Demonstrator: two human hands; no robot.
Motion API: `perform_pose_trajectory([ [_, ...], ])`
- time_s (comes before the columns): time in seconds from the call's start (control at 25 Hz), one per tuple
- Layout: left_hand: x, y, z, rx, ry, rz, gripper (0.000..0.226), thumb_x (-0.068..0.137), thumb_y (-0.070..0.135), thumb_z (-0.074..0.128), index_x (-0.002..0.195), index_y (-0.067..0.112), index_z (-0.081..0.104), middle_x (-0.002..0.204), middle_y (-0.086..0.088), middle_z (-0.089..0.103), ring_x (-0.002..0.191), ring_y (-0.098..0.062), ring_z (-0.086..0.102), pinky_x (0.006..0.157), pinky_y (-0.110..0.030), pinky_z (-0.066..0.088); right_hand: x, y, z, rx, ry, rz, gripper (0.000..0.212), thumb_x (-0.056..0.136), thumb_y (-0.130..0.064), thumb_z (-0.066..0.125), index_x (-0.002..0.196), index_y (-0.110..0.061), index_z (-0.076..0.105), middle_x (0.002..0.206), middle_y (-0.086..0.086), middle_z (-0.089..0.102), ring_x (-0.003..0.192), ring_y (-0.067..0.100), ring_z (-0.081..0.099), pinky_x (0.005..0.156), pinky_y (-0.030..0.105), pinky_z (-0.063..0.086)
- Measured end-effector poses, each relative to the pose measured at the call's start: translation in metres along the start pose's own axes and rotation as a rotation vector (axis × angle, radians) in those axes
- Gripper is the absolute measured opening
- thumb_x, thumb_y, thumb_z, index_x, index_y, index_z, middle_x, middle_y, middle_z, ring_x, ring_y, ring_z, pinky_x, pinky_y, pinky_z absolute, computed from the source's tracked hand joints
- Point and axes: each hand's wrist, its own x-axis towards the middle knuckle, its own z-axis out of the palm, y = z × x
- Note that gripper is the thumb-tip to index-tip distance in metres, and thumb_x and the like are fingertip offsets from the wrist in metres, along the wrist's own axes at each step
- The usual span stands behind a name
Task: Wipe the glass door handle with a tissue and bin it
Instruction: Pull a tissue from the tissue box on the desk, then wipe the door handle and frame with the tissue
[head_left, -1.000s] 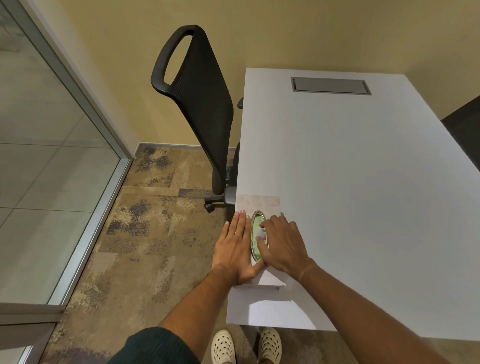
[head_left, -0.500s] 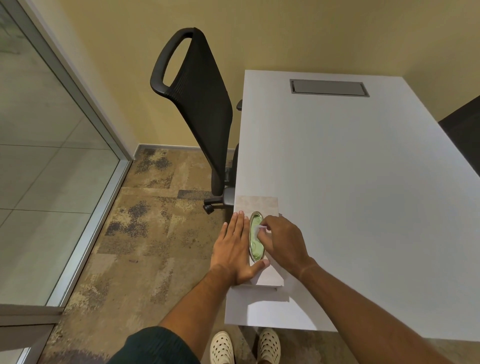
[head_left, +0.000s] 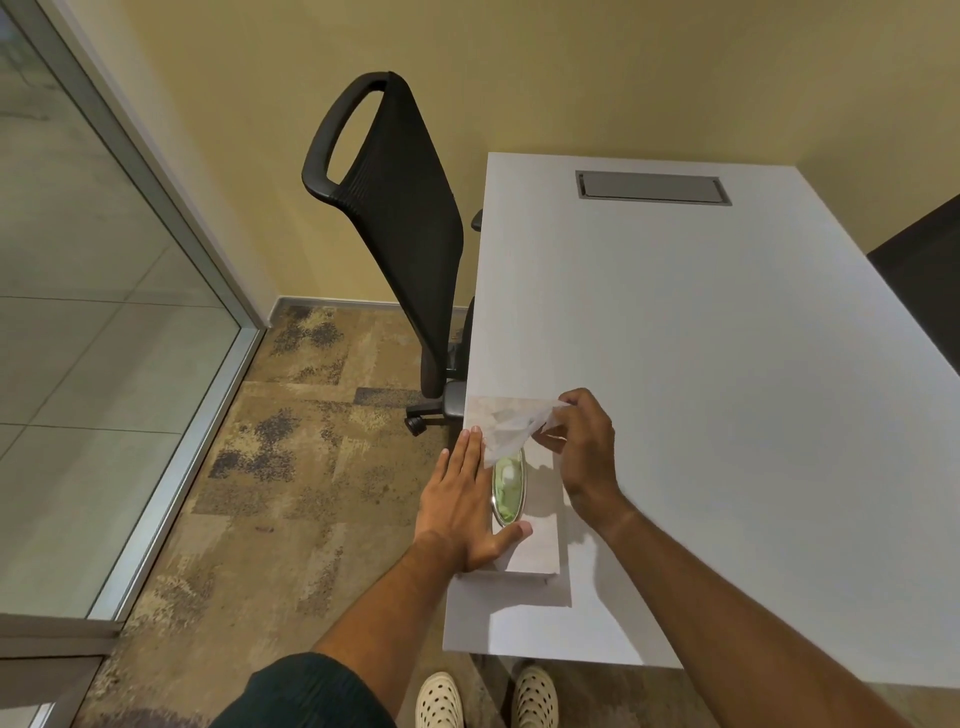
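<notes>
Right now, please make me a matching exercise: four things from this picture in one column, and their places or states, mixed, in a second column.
1. tissue
2. left hand
3. tissue box
4. office chair

A. lies flat on the box
B. stands at the table's left side
C. pinched by the right hand, half pulled out
D. sits on the white table, near its corner

Pairs: 1-C, 2-A, 3-D, 4-B
</notes>
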Motion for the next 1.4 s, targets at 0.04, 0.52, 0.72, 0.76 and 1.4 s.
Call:
perform_pose_trajectory([
  [0.04, 0.0, 0.0, 0.0, 0.001, -0.003, -0.004, 0.115, 0.081, 0.09, 0.015, 0.157, 0.009, -0.018, 0.159, -0.016, -0.03, 0.15, -0.028, -0.028, 0.126, -0.047, -0.003, 0.002, -0.004, 0.0, 0.133, -0.025, 0.106, 0.014, 0.097, -0.02, 0.044, 0.085, -0.018, 0.05, 0.088, 0.007, 0.061, 0.085, 0.027, 0.064, 0.064, 0.027, 0.058],
  [0.52, -0.011, 0.002, 0.0, -0.011, 0.002, -0.084, 0.117, 0.081, 0.089, 0.01, 0.154, 0.002, -0.019, 0.163, -0.019, -0.023, 0.151, -0.029, -0.025, 0.126, -0.046, -0.004, 0.008, -0.003, 0.004, 0.092, -0.195, 0.372, 0.041, 0.095, -0.037, 0.059, 0.131, -0.02, 0.05, 0.135, 0.007, 0.055, 0.115, 0.027, 0.056, 0.095, 0.043, 0.053],
  [0.72, -0.023, -0.004, -0.02, 0.012, 0.027, -0.154, 0.114, 0.085, 0.087, 0.013, 0.154, 0.003, -0.02, 0.161, -0.018, -0.027, 0.15, -0.03, -0.026, 0.126, -0.047, -0.005, 0.005, -0.008, 0.01, -0.298, -0.229, -0.123, 0.034, 0.093, -0.016, 0.065, 0.126, -0.021, 0.064, 0.131, -0.004, 0.062, 0.112, 0.016, 0.061, 0.085, 0.013, 0.048],
  [0.76, -0.027, -0.006, -0.024, 0.014, 0.04, -0.173, 0.113, 0.085, 0.087, 0.013, 0.152, 0.004, -0.023, 0.16, -0.017, -0.029, 0.15, -0.03, -0.027, 0.126, -0.047, -0.005, 0.004, -0.011, 0.012, -0.392, -0.229, -0.238, 0.035, 0.091, -0.012, 0.066, 0.126, -0.018, 0.065, 0.132, -0.001, 0.062, 0.115, 0.017, 0.061, 0.089, 0.013, 0.044],
  [1.4, -0.135, -0.079, -0.068, 0.017, 0.234, -0.572, 0.11, 0.078, 0.088, -0.003, 0.149, 0.01, -0.033, 0.157, -0.015, -0.039, 0.148, -0.027, -0.033, 0.125, -0.046, -0.008, -0.045, -0.08, 0.099, -0.774, -0.515, -1.451, 0.039, 0.082, -0.01, 0.076, 0.117, 0.004, 0.066, 0.118, 0.021, 0.068, 0.103, 0.03, 0.069, 0.087, 0.03, 0.053],
])
